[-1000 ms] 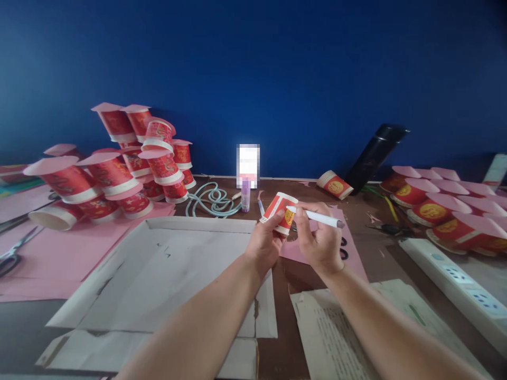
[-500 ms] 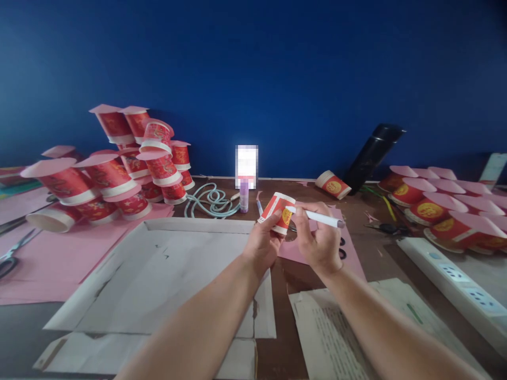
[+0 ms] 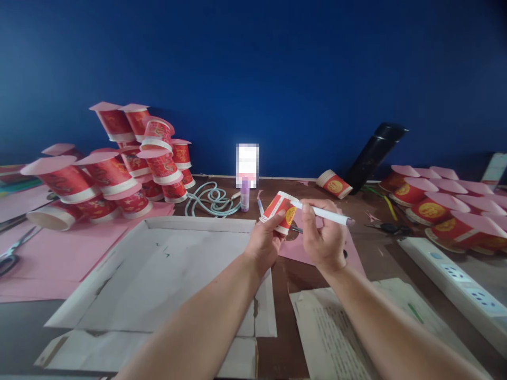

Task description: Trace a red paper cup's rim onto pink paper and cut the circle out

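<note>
A red paper cup [image 3: 280,212] with a gold emblem and a white stripe is held tilted in my left hand [image 3: 264,244], thumb across its side. My right hand [image 3: 325,237] grips a white marker pen [image 3: 328,214], its tip end close to the cup's upper edge; I cannot tell whether it touches. Under my right hand lies a pink paper sheet [image 3: 295,253], with scissors partly hidden behind the hand. A purple glue stick [image 3: 245,196] stands behind the cup.
Stacked red cups with pink paper discs [image 3: 119,174] rise at the left; more disc-topped cups [image 3: 447,208] stand at the right. A flattened white box [image 3: 174,279], a power strip [image 3: 455,279], a coiled cable [image 3: 212,200] and a black flask [image 3: 374,155] lie around.
My right hand and the pen have shifted slightly right. The cup has turned a little in my left hand, and the pen tip sits higher, nearer its edge.
</note>
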Demonstrator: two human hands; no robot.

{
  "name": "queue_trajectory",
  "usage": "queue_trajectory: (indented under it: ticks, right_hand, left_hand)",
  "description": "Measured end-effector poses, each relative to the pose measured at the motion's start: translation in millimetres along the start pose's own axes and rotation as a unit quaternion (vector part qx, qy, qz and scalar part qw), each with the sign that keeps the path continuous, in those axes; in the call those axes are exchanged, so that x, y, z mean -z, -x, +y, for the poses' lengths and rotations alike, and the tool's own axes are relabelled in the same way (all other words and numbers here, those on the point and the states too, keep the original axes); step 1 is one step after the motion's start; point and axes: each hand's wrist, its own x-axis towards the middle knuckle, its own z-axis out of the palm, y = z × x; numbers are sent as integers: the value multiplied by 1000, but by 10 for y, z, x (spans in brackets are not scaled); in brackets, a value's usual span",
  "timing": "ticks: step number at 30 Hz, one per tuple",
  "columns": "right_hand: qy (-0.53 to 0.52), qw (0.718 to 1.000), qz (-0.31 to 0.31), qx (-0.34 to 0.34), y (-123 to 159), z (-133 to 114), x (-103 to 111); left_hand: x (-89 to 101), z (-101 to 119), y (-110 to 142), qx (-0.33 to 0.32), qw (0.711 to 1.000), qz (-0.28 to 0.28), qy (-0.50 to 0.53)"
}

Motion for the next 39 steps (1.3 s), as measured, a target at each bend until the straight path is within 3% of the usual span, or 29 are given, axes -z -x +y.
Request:
queue_trajectory:
  ticks: [9, 20, 39]
  right_hand:
    - [-10, 1000, -20, 12, 7, -9, -4]
    - [22, 999, 3, 28, -25, -39, 3]
    - [-51, 998, 24, -36, 11, 11, -3]
  left_hand:
    - [4, -2, 20, -5, 1000, -21, -18]
    - [28, -24, 15, -12, 999, -14, -37]
    - [-3, -7, 30, -16, 999, -5, -31]
